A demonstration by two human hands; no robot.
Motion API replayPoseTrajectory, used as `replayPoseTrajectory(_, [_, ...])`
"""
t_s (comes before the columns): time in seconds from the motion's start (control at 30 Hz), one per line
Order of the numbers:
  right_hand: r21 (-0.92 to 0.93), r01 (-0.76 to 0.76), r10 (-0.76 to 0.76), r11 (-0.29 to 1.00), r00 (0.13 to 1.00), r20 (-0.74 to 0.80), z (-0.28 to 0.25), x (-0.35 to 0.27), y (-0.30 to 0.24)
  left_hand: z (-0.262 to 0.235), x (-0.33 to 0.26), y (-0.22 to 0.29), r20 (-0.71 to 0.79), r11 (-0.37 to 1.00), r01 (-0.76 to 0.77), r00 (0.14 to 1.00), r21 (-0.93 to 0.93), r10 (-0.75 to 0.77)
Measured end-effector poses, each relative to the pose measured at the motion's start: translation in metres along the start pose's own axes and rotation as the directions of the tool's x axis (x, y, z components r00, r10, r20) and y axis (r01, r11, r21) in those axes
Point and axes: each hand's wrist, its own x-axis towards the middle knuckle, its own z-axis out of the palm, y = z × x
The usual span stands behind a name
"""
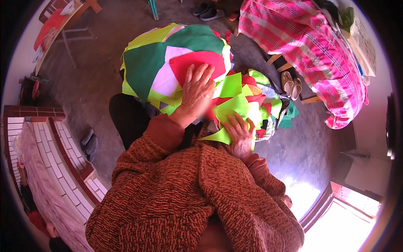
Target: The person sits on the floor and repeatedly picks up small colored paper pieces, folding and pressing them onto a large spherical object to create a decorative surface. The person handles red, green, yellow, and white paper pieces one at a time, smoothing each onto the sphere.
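My left hand (199,88) lies flat with its fingers stretched over a red cloth piece (180,67). That piece rests on a rounded patchwork bundle of dark green (143,69), pale lilac and yellow-green cloth in front of me. My right hand (240,136) rests with fingers apart on lime-green cloth pieces (245,108), which lie on a heap of mixed scraps. Red, orange and white bits (255,90) show among the lime ones. Between my hands a small area is blurred. What lies beneath the heap is mostly hidden.
A bed or bench under a pink checked cover (294,46) stands at the far right, with a pair of light shoes (291,85) beside it. Dark slippers (208,12) lie at the back. More dark footwear (89,144) sits on the floor at left, near a white-tiled ledge (52,161).
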Motion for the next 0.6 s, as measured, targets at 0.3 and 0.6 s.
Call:
replayPoseTrajectory(0.3, [0.017,0.000,0.000,1.000,1.000,-0.006,-0.001,0.000,-0.001,-0.029,0.005,0.022,0.143,0.636,0.316,0.941,-0.704,-0.308])
replayPoseTrajectory(0.6, [0.024,0.008,-0.008,1.000,1.000,-0.014,0.000,0.000,0.000,-0.024,-0.002,0.000,0.149,0.315,0.306,0.886,-0.898,-0.438])
